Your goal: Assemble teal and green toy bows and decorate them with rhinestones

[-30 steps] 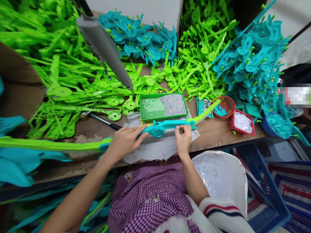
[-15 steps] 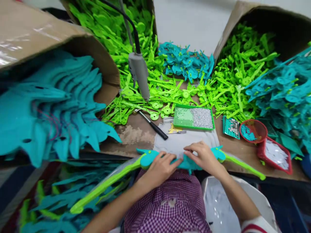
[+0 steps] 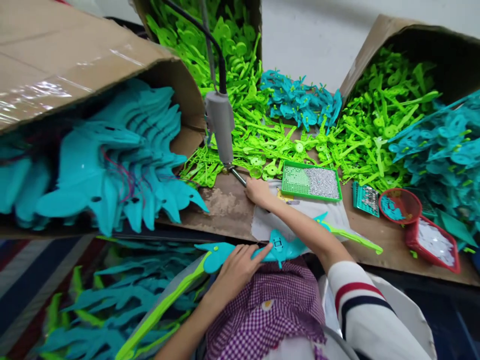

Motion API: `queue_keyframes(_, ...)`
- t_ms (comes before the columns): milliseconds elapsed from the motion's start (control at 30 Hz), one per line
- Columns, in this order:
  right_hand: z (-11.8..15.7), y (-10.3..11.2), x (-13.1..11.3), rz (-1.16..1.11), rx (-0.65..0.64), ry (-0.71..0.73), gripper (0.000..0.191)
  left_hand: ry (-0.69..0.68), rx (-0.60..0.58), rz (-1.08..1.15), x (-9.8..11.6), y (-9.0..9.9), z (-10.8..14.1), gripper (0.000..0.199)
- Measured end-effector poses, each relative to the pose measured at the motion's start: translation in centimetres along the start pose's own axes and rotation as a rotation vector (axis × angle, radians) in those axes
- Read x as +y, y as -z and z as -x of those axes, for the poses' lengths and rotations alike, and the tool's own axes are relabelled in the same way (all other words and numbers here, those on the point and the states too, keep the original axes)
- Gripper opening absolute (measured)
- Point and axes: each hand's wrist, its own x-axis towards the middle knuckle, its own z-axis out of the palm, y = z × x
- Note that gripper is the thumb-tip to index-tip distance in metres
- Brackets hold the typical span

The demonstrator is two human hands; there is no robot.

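Item in hand: long teal and lime-green moulded plastic toy bow (image 3: 279,246), lying across the near edge of the brown wooden desk (image 3: 378,245), lower centre of the frame, partly over the person's lap.
Left hand: the left hand (image 3: 236,267) is closed loosely on the teal middle section of the bow, fingers on top, thumb side hidden beneath.
Right hand: the right hand (image 3: 258,191) is stretched forward to centre frame, fingers curled over the dark-handled metal tool (image 3: 237,176) lying on the desk; whether it grips or merely rests there cannot be told.
Handling, judged: thin hollow moulding, so probably light; the teal centre looks stiff, while the green limbs (image 3: 350,236) taper and would likely flex or twist if loaded at the tips.
Surface, judged: glossy plastic, somewhat slippery under bare fingers.
Where to hold, judged: the thick teal centre by the grip opening, as the left hand has it; not the slender green ends.
Overhead tool: grey cylindrical powered driver (image 3: 220,127) hangs on a black cable, upper centre, tip just above the desk.
Nearby stock: green rectangular plastic tray of small silvery screws (image 3: 311,181), right of the right hand, on a grey cloth (image 3: 268,225).
Surroundings: open cardboard box of teal plastic mouldings (image 3: 97,165) at left; loose lime-green plastic parts (image 3: 371,125) heaped at upper right.
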Motion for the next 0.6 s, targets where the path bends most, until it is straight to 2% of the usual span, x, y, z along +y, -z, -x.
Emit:
queue_keyframes(167,1.0,2.6,1.2,-0.136,-0.072,0.071,0.029,0.017,-0.013,-0.086,0.3,0.0,-0.4,0.069)
queue_keyframes(267,4.4,4.1,2.5,-0.310,-0.230,0.155,0.029,0.012,-0.035,-0.098,0.1,0.2,-0.8,0.071)
queue_keyframes(333,8.9,4.2,3.8,-0.454,-0.221,0.196,0.029,0.017,-0.053,-0.088,-0.2,0.2,-0.8,0.071)
queue_keyframes(400,14.9,3.6,5.3,-0.563,-0.045,0.213,0.028,0.017,-0.072,-0.072,-0.7,-0.1,-0.8,0.070)
queue_keyframes(467,21.4,2.0,7.0,-0.692,0.073,0.142,0.030,0.001,-0.090,-0.063,-1.1,-0.4,-0.8,0.071)
queue_keyframes(500,24.4,0.9,7.8,-0.747,0.134,0.044,0.031,-0.009,-0.101,-0.068,-1.3,-0.6,-1.0,0.071)
queue_keyframes(600,32.0,-3.2,10.1,-0.838,0.387,-0.398,0.033,-0.009,-0.126,-0.129,-1.6,-0.7,-1.7,0.068)
